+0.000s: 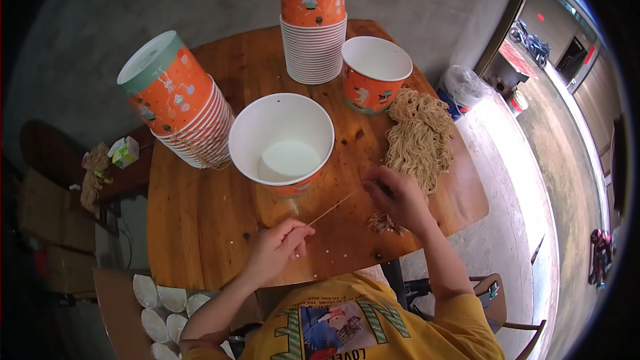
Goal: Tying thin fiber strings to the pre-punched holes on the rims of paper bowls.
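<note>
My left hand [283,243], low in the middle, pinches one end of a thin tan cord [330,210]. The cord runs straight up to the right, toward the curled fingertips of my right hand [393,193]. That hand is slightly blurred, and its fingers look closed on the cord's other end. Just beyond my hands stands a large paper bucket [250,140], white inside with an orange outside. A thick skein of beige cord [420,137] lies beside and beyond my right hand. Short brownish cord pieces [383,224] lie under my right wrist.
Orange-and-green paper buckets stand in a tilted-looking stack [167,90] on the left and a tall stack [313,10] at the back. Another single bucket [373,90] touches the skein. The wooden table [200,240] has a rounded edge. A carton [117,300] of white round items sits below left.
</note>
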{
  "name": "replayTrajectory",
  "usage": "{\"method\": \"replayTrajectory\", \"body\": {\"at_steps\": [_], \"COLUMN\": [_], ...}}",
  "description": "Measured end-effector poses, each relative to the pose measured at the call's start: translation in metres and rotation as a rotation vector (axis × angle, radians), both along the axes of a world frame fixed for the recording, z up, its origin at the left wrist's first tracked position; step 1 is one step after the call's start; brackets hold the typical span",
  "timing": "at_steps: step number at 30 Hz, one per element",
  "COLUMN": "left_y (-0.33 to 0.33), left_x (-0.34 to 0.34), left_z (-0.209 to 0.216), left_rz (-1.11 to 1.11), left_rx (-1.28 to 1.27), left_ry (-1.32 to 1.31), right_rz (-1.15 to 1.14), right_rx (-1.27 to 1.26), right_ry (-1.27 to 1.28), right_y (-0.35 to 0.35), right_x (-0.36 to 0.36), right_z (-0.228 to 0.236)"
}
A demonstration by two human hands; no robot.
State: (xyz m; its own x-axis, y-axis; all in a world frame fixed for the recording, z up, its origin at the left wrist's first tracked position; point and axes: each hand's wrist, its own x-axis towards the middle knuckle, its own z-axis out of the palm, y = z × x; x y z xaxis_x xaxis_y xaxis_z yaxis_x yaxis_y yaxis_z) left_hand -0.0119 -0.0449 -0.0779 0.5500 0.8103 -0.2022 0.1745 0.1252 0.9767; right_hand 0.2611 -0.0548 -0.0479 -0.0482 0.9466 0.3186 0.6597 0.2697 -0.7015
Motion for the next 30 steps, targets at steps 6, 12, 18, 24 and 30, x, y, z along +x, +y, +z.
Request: {"method": "replayTrajectory", "body": {"at_steps": [6, 12, 18, 24, 30], "left_y": [0.001, 0.007, 0.021, 0.021, 0.041], "left_x": [-0.020, -0.007, -0.016, -0.016, -0.014], "left_z": [0.006, 0.034, 0.049, 0.046, 0.054], "left_rz": [0.025, -0.002, -0.019, 0.087, 0.358], "left_rx": [0.049, 0.180, 0.192, 0.274, 1.321], "left_ry": [0.145, 0.157, 0.213, 0.124, 0.440], "right_rz": [0.046, 0.378, 0.298, 0.257, -0.018], "right_rx": [0.203, 0.165, 0.016, -0.153, -0.036], "right_ry": [-0.573, 0.157, 0.383, 0.477, 0.533], "right_y": [0.010, -0.005, -0.005, -0.004, 0.007], "right_x": [0.005, -0.071, -0.097, -0.103, -0.113], "right_z": [-0.035, 0.001, -0.010, -0.007, -0.028]}}
